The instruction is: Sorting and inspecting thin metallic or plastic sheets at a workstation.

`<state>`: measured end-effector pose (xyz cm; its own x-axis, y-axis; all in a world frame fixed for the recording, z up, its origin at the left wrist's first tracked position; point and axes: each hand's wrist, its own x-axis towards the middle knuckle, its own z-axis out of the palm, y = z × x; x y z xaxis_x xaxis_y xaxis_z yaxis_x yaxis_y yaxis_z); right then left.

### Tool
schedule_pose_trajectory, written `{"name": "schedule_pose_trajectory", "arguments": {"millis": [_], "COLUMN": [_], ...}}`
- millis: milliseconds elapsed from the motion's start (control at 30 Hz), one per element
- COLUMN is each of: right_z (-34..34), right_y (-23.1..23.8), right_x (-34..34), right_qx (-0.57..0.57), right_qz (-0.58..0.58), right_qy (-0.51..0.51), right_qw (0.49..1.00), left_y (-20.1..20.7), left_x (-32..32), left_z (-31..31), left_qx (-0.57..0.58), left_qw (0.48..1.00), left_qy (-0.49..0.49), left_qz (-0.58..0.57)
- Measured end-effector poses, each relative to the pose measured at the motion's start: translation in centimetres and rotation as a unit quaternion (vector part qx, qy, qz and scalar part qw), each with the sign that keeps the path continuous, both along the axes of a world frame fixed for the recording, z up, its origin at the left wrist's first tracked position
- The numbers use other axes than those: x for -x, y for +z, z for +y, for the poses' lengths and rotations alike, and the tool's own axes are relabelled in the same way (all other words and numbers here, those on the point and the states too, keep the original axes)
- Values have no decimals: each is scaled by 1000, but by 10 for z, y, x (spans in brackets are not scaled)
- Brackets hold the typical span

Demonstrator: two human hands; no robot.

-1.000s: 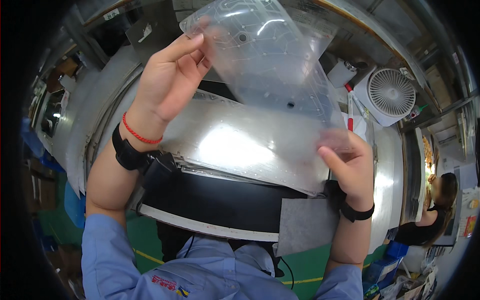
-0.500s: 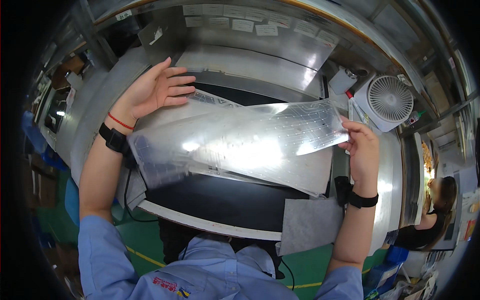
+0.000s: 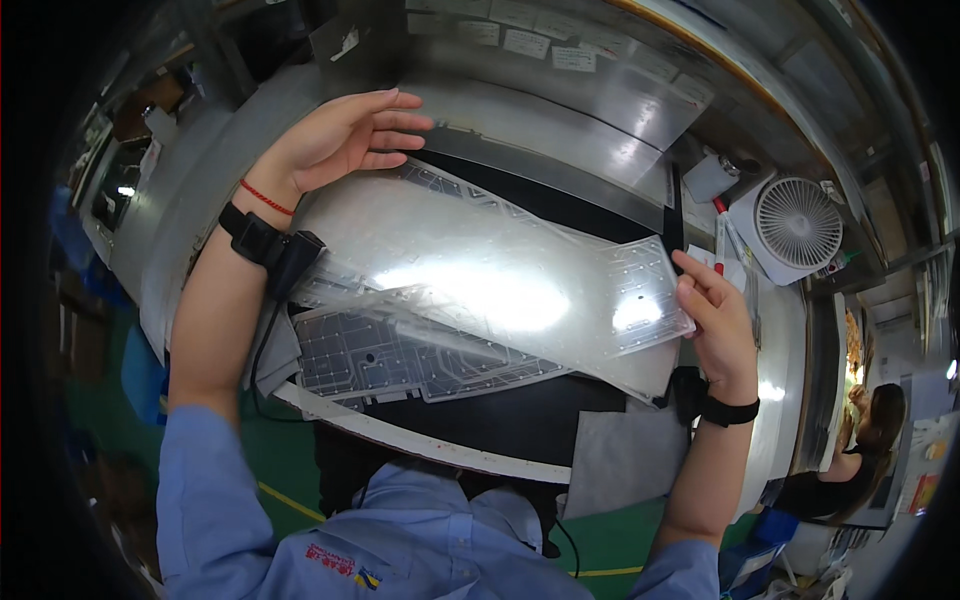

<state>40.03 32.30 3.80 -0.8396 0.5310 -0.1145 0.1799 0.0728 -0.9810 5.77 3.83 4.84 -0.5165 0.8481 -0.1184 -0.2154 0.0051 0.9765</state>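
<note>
A clear plastic sheet with fine printed circuit lines [image 3: 355, 350] lies askew across a wider, shiny translucent sheet [image 3: 350, 220]; glare hides where one ends and the other begins. Both rest over a black work surface [image 3: 470, 425]. My left hand [image 3: 345, 140] hovers above the far left part of the sheets, fingers stretched and holding nothing. At the right end of the printed sheet is my right hand [image 3: 715, 320], its index finger extended and thumb close beside the sheet's edge. Whether the thumb touches that edge I cannot tell.
A white fan [image 3: 798, 225] and a metal-topped bottle [image 3: 712, 178] stand at the back right, near red-tipped pens [image 3: 720, 230]. A grey cloth [image 3: 625, 460] hangs over the front edge. A metal panel with paper labels [image 3: 526, 43] rises behind. Another person [image 3: 850, 455] sits far right.
The printed sheet, raised and curved before, has come down flatter, its left part nearer the front edge. My right hand's pinch on its right end has loosened. My left hand stays raised.
</note>
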Motion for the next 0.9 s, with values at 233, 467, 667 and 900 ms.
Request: {"name": "schedule_pose_trajectory", "arguments": {"millis": [233, 467, 667, 900], "right_z": [17, 19, 17, 23], "right_y": [-14, -11, -12, -16], "right_x": [-4, 0, 3, 1], "right_qx": [44, 81, 85, 83], "right_qz": [66, 140, 121, 121], "right_qy": [-21, -89, -114, -104], "right_qw": [997, 983, 982, 984], "left_y": [-3, -5, -4, -5], "left_x": [10, 3, -12, -13], "left_z": [3, -9, -10, -9], "left_qx": [0, 46, 78, 82], "left_qw": [1000, 989, 979, 981], "left_qy": [-11, -139, -171, -159], "left_qz": [11, 6, 74, 77]}}
